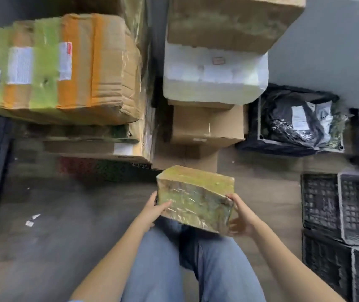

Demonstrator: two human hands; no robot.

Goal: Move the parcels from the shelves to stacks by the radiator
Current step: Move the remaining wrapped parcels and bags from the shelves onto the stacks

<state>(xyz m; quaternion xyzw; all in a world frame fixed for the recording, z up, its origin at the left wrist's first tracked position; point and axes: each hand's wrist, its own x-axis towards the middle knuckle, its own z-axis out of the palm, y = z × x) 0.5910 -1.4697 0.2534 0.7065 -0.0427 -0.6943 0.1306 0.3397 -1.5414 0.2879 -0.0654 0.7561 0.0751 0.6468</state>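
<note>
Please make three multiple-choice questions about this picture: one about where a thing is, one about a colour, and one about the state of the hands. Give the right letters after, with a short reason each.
1. Where is the white foam box?
A. on the floor beside the crates
B. in the middle stack, on a brown cardboard box and under another
C. in the person's hands

2. What colour are the plastic crates at the right?
A. black
B. red
C. white

3. How is the small taped parcel held?
A. by the left hand alone
B. it lies on the floor, untouched
C. by both hands, one at each end

Answers:
1 B: brown cardboard shows directly above and below it.
2 A: their grid walls look black.
3 C: the left hand and the right hand grip opposite ends, above the person's knees.
</note>
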